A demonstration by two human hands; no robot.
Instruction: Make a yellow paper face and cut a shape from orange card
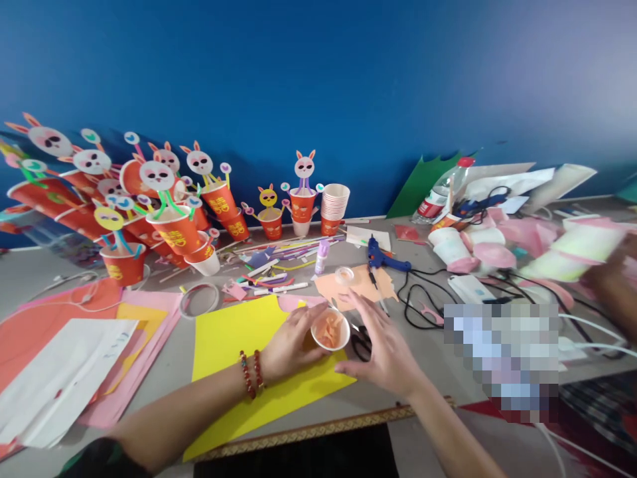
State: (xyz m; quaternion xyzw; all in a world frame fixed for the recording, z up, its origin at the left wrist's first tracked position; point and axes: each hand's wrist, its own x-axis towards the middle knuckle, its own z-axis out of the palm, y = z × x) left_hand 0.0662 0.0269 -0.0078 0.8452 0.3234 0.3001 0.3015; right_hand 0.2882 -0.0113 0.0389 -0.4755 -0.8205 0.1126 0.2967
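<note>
Left hand point(291, 338) curls round the left side of a small white paper cup point(345, 332), gripping its wall; right hand point(381, 348) is spread wide just beside it, no contact that we can make out. The cup sits over the right part of a yellow sheet point(233, 338) near the front of the worktop point(166, 358), mouth up; we cannot tell whether its base touches. Handling, our estimate: very light, thin-walled, easily dented, slightly slick if coated; the crumpled orange pieces point(329, 328) inside look soft and likely to spill if tipped. We would hold it by the wall below the rim, lightly, fingers opposite thumb. Counts: one held cup; one pair of scissors point(361, 342), partly behind the right hand; one blue glue gun point(381, 255); one glue stick point(322, 257); one tape roll point(215, 297); one red-capped bottle point(432, 202); one nested cup stack point(334, 206); two yellow-faced figures point(269, 197). White rabbit figures point(304, 167) overlap at left, so we record several, no exact total.
</note>
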